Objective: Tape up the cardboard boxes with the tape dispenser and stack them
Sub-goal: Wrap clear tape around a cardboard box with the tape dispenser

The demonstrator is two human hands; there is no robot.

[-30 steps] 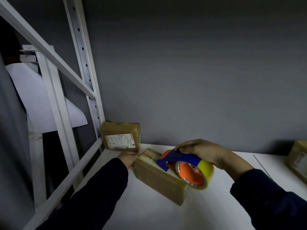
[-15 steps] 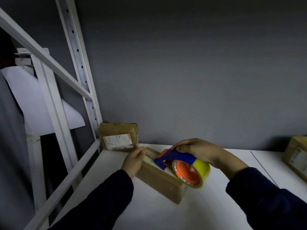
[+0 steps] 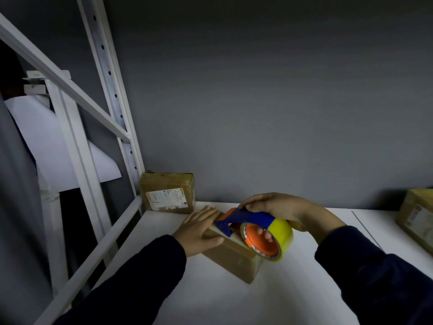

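White shelf (image 3: 281, 299) carries a cardboard box (image 3: 232, 259) under the flat, straight fingers of the left hand (image 3: 199, 231), while the right hand (image 3: 281, 207) curls round the tape dispenser (image 3: 251, 241), which rests on the box just beside those fingertips.

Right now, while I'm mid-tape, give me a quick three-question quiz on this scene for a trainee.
1. True or false: the left hand lies flat, fingers straight, on the box being taped.
2. The right hand grips: A) scissors, B) the tape dispenser, C) a marker.
3. How many boxes are in view in all?

Key
1. True.
2. B.
3. Three: the one under the hands, the labelled box at the back, and the right-edge box.
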